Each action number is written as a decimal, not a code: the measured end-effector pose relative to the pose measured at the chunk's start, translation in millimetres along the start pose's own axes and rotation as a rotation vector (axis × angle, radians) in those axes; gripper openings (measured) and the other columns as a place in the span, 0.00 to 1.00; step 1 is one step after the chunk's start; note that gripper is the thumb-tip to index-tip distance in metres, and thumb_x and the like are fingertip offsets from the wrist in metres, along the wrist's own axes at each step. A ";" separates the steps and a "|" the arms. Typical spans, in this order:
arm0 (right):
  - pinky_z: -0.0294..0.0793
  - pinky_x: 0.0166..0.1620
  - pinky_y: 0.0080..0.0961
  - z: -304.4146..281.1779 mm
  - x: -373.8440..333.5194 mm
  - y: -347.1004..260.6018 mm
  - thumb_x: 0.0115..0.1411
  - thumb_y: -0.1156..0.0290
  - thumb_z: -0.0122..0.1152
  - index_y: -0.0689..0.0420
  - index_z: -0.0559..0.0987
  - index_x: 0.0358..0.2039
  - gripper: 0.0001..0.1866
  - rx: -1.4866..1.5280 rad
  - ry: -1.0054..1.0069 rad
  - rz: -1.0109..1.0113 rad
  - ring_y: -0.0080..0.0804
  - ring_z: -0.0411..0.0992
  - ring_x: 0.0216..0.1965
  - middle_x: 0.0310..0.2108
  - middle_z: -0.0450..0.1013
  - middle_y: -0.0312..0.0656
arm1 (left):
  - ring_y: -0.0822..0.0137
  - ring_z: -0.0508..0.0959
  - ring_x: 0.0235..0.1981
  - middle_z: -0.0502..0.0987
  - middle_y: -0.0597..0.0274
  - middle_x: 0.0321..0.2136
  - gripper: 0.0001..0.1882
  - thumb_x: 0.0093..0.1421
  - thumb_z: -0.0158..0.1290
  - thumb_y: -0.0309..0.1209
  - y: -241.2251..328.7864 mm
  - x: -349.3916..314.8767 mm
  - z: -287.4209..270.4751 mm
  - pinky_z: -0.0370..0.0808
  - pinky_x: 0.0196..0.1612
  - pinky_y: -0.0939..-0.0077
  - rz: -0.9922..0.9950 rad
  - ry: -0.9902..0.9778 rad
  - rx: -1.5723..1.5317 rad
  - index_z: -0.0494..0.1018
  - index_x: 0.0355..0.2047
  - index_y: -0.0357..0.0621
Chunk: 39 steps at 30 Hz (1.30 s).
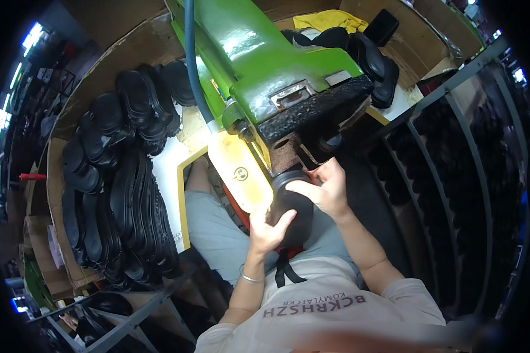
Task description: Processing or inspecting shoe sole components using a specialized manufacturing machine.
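Between my hands is a black shoe sole (292, 207), its far end up against the brownish, rough working part (284, 154) under the head of a green machine (265, 53). My right hand (328, 189) is closed around the sole's far right edge, thumb laid across its top. My left hand (269, 230) grips the nearer left side, thumb on the sole's face and fingers partly hidden below. Just beyond the left hand hangs a glowing yellow-white plate-shaped lamp (240, 172) bearing a small round mark. Whether the sole actually touches the working part cannot be made out.
Stacked black soles (138, 206) fill the left side inside a cardboard wall (56, 176). More soles (374, 65) and a yellow cloth (330, 21) lie at the back right. A metal rack (453, 117) with dark contents stands right. A blue-grey hose (190, 59) runs down to the lamp.
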State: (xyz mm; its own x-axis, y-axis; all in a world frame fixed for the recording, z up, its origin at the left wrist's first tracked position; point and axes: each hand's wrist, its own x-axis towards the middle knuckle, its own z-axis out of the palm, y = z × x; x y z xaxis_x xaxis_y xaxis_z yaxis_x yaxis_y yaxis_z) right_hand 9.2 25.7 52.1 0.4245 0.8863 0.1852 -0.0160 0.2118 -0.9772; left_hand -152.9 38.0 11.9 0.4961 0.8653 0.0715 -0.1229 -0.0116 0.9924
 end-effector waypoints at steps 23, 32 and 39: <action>0.78 0.21 0.22 -120.3 67.0 -70.9 0.54 0.80 0.50 0.57 0.47 0.63 0.37 0.417 0.432 -0.205 0.38 0.77 0.25 0.42 0.69 0.54 | 0.69 0.75 0.19 0.75 0.52 0.24 0.10 0.60 0.51 0.26 -18.9 51.1 -41.3 0.74 0.20 0.82 -0.016 0.229 0.124 0.65 0.41 0.37; 0.79 0.27 0.30 -16.1 178.3 13.2 0.56 0.74 0.58 0.61 0.43 0.61 0.40 0.539 0.458 0.110 0.41 0.76 0.29 0.37 0.68 0.53 | 0.62 0.75 0.28 0.75 0.52 0.29 0.11 0.51 0.56 0.26 -31.9 241.4 -118.1 0.72 0.32 0.75 0.291 0.686 0.620 0.71 0.35 0.40; 0.71 0.45 0.25 -37.7 112.5 69.7 0.57 0.74 0.58 0.58 0.57 0.59 0.31 0.963 0.209 0.410 0.29 0.71 0.42 0.40 0.73 0.43 | 0.57 0.74 0.36 0.75 0.52 0.32 0.12 0.44 0.61 0.27 -63.6 288.3 -139.0 0.70 0.41 0.69 0.242 0.879 0.677 0.75 0.31 0.43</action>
State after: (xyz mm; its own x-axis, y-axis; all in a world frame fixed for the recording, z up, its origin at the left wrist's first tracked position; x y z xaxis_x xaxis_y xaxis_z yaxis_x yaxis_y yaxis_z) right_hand 89.9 124.6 0.9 0.3697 0.8949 -0.2500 -0.8628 0.2308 -0.4497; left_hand -121.5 357.8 -44.6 -0.2858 0.8523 0.4380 0.4888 -0.2635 0.8316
